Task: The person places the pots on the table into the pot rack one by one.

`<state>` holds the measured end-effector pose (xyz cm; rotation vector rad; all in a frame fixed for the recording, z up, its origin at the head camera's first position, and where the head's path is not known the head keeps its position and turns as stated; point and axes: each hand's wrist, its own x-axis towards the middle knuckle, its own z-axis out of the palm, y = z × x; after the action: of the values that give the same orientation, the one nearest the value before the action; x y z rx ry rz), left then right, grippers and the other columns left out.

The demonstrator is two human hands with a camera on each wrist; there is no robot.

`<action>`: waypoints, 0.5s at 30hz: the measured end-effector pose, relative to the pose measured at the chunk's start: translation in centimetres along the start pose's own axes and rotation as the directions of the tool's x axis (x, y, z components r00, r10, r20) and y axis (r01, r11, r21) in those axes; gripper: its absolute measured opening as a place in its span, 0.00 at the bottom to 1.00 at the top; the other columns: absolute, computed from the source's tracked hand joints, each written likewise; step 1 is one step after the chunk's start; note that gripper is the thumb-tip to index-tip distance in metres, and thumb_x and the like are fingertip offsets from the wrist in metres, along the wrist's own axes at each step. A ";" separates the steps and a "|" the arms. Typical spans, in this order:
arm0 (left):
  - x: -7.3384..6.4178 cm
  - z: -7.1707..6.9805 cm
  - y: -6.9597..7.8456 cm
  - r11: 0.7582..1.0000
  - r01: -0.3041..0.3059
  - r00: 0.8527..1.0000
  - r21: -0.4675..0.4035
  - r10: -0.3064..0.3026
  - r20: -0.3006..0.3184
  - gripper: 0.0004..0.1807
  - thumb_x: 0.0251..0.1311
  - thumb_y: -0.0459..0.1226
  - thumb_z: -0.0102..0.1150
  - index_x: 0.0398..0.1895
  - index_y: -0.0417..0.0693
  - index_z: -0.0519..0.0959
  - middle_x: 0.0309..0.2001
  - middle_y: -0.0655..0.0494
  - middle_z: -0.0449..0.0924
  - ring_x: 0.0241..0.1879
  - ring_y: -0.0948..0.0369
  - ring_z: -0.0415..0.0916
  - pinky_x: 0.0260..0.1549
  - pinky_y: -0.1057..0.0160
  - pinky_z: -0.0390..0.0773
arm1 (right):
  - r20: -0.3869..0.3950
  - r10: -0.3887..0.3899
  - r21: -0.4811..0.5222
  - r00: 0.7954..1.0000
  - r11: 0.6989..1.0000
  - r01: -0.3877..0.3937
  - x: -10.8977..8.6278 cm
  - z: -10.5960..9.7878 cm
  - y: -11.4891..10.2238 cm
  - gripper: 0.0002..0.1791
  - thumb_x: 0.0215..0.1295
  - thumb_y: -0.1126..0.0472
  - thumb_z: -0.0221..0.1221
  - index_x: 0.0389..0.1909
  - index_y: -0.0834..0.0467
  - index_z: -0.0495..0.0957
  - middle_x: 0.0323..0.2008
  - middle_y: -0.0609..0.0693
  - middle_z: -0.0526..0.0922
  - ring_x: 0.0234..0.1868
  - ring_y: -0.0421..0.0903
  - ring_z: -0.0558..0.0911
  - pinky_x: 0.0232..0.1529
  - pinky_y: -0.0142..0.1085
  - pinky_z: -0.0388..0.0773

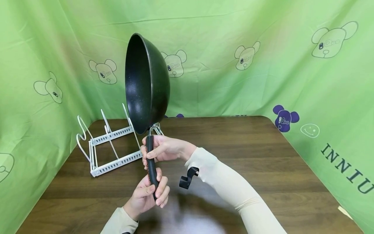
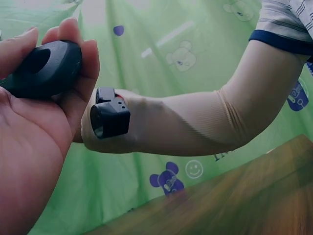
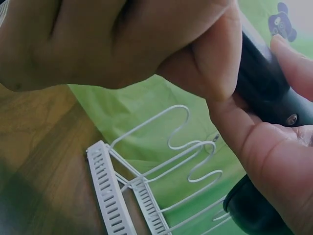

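A deep black wok is held up on its side above the table, its hollow facing left. Its long black handle points down. My right hand grips the handle's upper part, just below the metal neck. Lower down, my left hand has its fingers and thumb around the handle's end. In the left wrist view the rounded handle end lies between the left thumb and fingers. The right wrist view shows the dark handle close up, partly covered by fingers.
A white wire rack with slotted rails and upright loops stands on the brown wooden table, left of and partly behind the wok. Green printed cloth encloses the table's back and sides. A black wrist mount sticks out from the right sleeve.
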<state>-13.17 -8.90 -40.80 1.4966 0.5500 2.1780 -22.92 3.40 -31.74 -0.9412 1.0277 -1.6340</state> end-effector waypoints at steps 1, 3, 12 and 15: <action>-0.1 -0.1 0.0 1.000 -0.010 1.000 -0.006 0.010 -0.003 0.10 0.77 0.35 0.36 0.57 0.49 0.62 0.27 0.50 0.54 0.19 0.56 0.56 0.21 0.63 0.66 | -0.006 0.004 -0.003 1.000 1.000 -0.004 0.2 0.0 0.0 0.17 0.63 0.82 0.36 0.38 0.57 0.61 0.30 0.50 0.79 0.36 0.47 0.82 0.46 0.42 0.81; -0.3 -0.3 0.0 0.999 -0.031 1.000 -0.025 0.030 -0.008 0.10 0.76 0.34 0.36 0.56 0.48 0.62 0.26 0.50 0.54 0.18 0.57 0.56 0.17 0.61 0.61 | -0.021 0.012 -0.014 1.000 1.000 -0.012 0.5 -0.1 0.1 0.17 0.64 0.83 0.36 0.37 0.57 0.61 0.30 0.51 0.79 0.36 0.47 0.83 0.46 0.42 0.81; -1.2 -1.3 -0.1 0.990 -0.081 0.996 -0.115 0.077 -0.042 0.09 0.72 0.32 0.40 0.52 0.45 0.64 0.24 0.53 0.53 0.16 0.58 0.53 0.12 0.60 0.53 | -0.099 0.081 -0.029 0.992 0.996 -0.085 2.0 -0.8 1.0 0.16 0.66 0.83 0.37 0.35 0.58 0.61 0.27 0.50 0.81 0.33 0.46 0.83 0.42 0.39 0.82; -1.7 -1.4 -0.2 0.988 -0.087 0.995 -0.128 0.080 -0.053 0.09 0.71 0.32 0.40 0.51 0.45 0.63 0.23 0.53 0.53 0.16 0.59 0.53 0.12 0.60 0.53 | -0.123 0.107 -0.019 0.987 0.994 -0.110 2.4 -0.9 1.5 0.18 0.66 0.84 0.37 0.35 0.56 0.62 0.27 0.49 0.81 0.33 0.46 0.83 0.41 0.37 0.81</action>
<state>-13.95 -9.82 -42.64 1.4260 0.3584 2.2714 -23.89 0.99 -33.15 -0.7961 1.1657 -1.6058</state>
